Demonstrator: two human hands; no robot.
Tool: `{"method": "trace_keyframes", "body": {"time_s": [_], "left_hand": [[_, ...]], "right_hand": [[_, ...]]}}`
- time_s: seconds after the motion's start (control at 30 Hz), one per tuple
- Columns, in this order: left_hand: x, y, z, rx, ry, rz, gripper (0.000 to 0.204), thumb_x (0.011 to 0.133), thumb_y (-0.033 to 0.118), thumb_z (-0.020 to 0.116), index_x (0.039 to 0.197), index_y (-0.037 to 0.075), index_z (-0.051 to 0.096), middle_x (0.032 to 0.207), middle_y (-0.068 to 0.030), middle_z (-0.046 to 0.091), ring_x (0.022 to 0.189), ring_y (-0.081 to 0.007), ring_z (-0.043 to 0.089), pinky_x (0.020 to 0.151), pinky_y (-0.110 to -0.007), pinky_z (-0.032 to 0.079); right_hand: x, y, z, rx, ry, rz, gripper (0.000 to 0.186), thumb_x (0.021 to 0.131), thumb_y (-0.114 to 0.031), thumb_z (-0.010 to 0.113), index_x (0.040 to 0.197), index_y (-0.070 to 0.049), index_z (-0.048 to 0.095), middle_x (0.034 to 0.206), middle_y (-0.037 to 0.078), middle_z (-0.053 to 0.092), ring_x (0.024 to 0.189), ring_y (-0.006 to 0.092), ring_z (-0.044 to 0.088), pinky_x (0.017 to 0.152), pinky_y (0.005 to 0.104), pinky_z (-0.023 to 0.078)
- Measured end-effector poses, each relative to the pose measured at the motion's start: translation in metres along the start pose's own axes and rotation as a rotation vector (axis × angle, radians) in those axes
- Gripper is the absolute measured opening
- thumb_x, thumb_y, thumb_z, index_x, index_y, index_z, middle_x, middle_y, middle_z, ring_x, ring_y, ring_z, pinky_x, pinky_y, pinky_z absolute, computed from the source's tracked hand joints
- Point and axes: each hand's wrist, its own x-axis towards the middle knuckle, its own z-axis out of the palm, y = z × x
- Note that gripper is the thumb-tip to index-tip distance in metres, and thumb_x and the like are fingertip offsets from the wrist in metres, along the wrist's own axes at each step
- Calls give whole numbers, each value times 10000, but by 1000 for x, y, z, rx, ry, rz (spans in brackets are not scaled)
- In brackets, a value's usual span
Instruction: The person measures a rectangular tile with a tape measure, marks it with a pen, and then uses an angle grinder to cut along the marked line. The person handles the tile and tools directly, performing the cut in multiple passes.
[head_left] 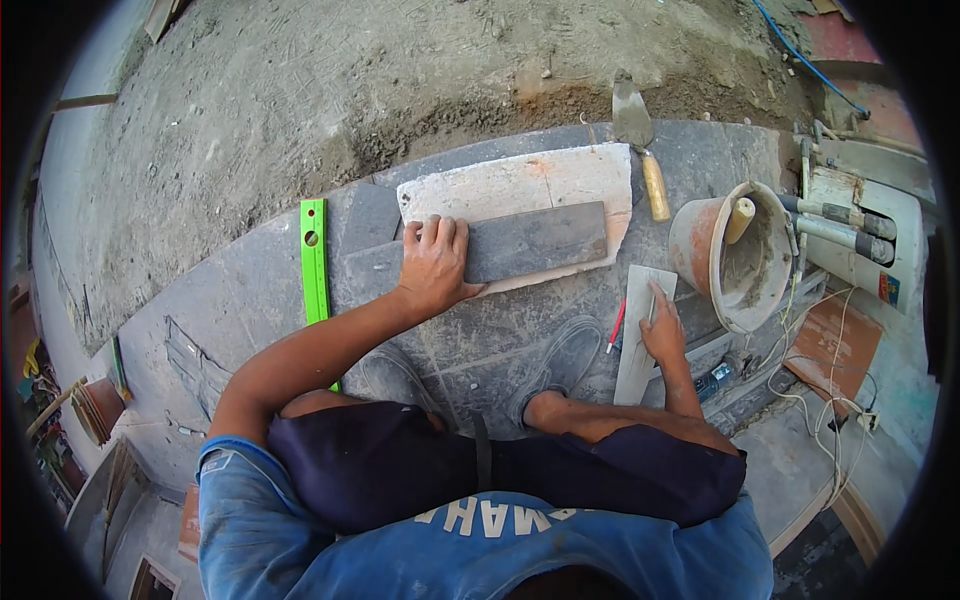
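Observation:
My left hand [433, 265] is closed over the left part of a dark grey tile strip [545, 243], fingers across its top and thumb at the near edge. Beneath the strip lies a white, dusty board [510, 190] with a crack and rough edges. On the right, my right hand [665, 335] grips a long, flat, pale plastering trowel [640, 300], one finger stretched along it; any handle is hidden. Beside that trowel lies a red pencil [616, 326]. A pointed trowel [653, 185] with a wooden handle rests beyond the board's right end.
A bright green spirit level [314, 260] lies left of the board. Right of my right hand stands a mortar-stained bucket [700, 245] with a wooden handle inside. Further right are a white container [860, 240], a brown tile [835, 340] and loose cords. Rough mortar [260, 110] covers the far ground.

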Motion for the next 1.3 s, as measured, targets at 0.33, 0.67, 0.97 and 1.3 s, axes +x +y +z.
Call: {"method": "trace_keyframes", "body": {"time_s": [0.33,0.67,0.97,1.3], "left_hand": [[-10,-8,19,-23,-26,29,1070,561,612,849,1309,-61,486,1088,-140,503,1081,-309,492,995,-427,380],[-16,-8,16,1,-30,68,1154,616,668,791,1386,-103,414,1130,-152,501,1084,-298,498,972,-392,403],[-37,-44,-21,-45,-88,-2,1169,487,646,870,1367,24,415,1285,-176,478,1225,-357,454,1060,-468,336],[-98,-112,10,-1266,-147,-1199,720,845,337,800,1344,-14,418,1349,-203,515,1240,-330,533,984,-496,490]], "right_hand": [[-1,-6,7,-26,-1,11,846,854,-156,684,1560,-344,256,1288,243,547,1148,449,585,968,527,477],[-5,-44,-8,-191,268,-30,771,828,-272,755,1505,-182,401,1390,180,495,1297,393,453,1053,512,396],[16,-77,-12,145,465,-481,645,816,-268,797,1356,-38,531,1306,208,542,1202,393,508,1040,467,407],[53,-130,-10,562,206,-280,652,805,-281,814,1328,4,551,1176,184,608,1012,293,600,900,402,492]]}}
